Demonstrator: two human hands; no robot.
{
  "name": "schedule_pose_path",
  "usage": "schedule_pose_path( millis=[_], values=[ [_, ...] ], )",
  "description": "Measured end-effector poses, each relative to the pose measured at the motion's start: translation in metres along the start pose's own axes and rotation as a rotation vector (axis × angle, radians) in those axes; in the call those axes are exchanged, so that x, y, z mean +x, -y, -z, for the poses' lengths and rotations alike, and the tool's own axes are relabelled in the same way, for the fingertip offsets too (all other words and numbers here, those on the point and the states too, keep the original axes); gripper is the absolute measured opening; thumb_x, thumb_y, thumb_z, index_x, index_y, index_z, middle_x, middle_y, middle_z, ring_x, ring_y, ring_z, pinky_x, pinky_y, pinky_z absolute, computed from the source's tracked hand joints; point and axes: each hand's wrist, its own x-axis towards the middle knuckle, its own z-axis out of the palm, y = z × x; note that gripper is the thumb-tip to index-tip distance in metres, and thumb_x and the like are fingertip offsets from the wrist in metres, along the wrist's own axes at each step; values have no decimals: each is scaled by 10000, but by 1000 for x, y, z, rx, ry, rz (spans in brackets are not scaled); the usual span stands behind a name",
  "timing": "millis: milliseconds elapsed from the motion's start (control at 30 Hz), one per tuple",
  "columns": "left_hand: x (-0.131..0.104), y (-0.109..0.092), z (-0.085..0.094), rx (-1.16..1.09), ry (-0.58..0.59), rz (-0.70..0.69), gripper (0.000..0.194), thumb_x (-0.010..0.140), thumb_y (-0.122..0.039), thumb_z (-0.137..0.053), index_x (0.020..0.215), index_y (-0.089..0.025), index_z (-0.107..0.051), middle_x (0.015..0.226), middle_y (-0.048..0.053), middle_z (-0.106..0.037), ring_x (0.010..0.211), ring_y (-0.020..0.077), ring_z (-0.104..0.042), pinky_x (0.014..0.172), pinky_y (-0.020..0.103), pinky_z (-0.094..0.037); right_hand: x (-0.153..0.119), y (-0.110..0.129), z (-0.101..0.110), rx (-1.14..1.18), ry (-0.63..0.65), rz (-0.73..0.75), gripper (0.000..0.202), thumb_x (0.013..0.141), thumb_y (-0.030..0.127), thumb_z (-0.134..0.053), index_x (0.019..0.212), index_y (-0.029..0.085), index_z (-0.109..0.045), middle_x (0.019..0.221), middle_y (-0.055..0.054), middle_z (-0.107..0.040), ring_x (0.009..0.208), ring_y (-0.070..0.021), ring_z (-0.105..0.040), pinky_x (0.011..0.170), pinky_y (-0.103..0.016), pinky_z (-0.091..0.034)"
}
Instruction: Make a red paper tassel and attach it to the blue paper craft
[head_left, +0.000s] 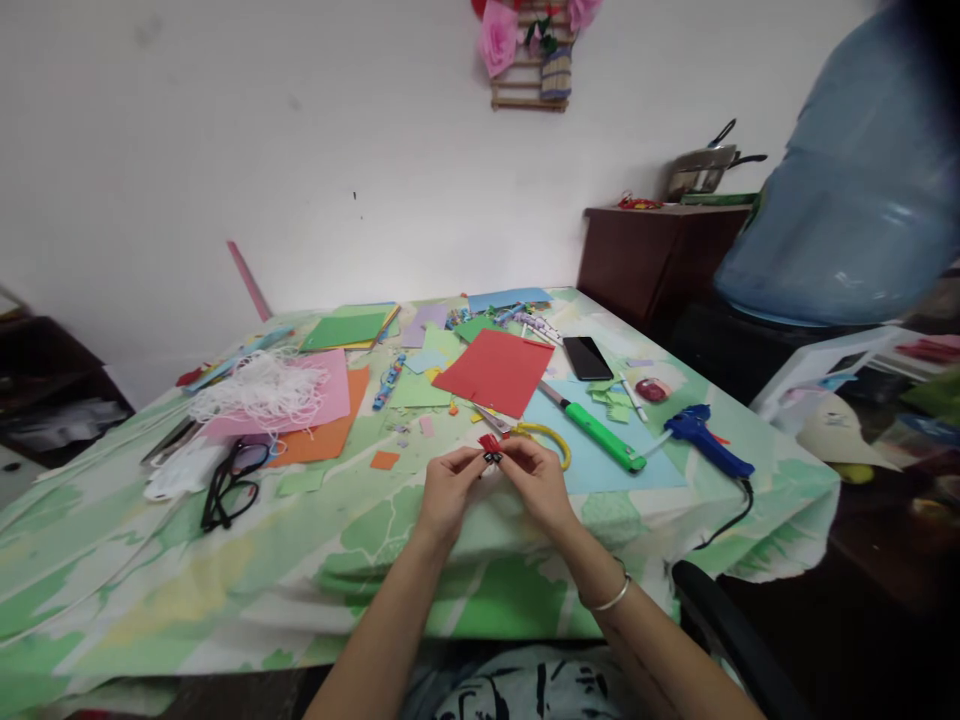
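Between my left hand [450, 486] and my right hand [541, 482], close to the table's front edge, is a small red-and-black paper piece [490, 446]. The fingertips of both hands pinch it from either side; its exact shape is too small to make out. Just beyond the fingers lie scissors with yellow handles [551, 432], partly behind my right hand. A red paper sheet [499, 370] rests farther back, over the scissors' blade tips. To the right a green utility knife [604, 435] lies on light blue paper [652, 470].
At the right lie a blue glue gun [709, 440] with a cord and a black phone [587, 358]. On the left are glasses [234, 487] and white string [262, 393] on pink paper [337, 385]. Paper scraps dot the middle. A large water bottle [847, 190] stands beyond the table's right side.
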Motion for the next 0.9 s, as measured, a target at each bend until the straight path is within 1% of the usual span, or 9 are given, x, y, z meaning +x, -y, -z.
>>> schedule_pose_path(
  millis=[233,500,667,800,900],
  values=[
    [0,2,1,18,-18,-26,127,637,-237,-763,721,-141,-768,724,36,-710,695,143,-581,696,248,-421,1,-1,0,-12,-16,6,176,928,299,-582,980,139,-636,977,-45,-659,860,-174,-642,781,-369,-539],
    [-1,0,0,34,-43,-21,119,633,-227,-757,717,-143,-771,730,37,-708,692,140,-580,698,250,-426,-1,1,-3,-21,-73,-1,158,920,290,-593,945,140,-638,945,-37,-660,848,-170,-639,792,-373,-532],
    [-2,-3,-3,7,-33,-33,113,633,-217,-757,718,-145,-772,739,40,-702,713,150,-584,708,257,-430,-2,1,-4,-51,-85,9,168,927,296,-583,960,140,-636,950,-39,-658,833,-166,-640,760,-356,-541],
    [-4,-6,-4,-13,-3,-56,107,637,-209,-750,721,-148,-775,759,43,-705,745,156,-588,732,255,-427,-1,1,-4,-59,-81,34,179,932,300,-577,995,142,-632,984,-46,-655,840,-167,-641,763,-359,-544],
    [-5,-7,-4,-16,-1,-58,101,627,-207,-755,706,-147,-776,740,43,-698,725,157,-587,710,257,-428,-2,1,-3,-41,-68,48,180,931,299,-578,999,141,-630,984,-47,-653,839,-167,-640,755,-355,-546]
  ],
)
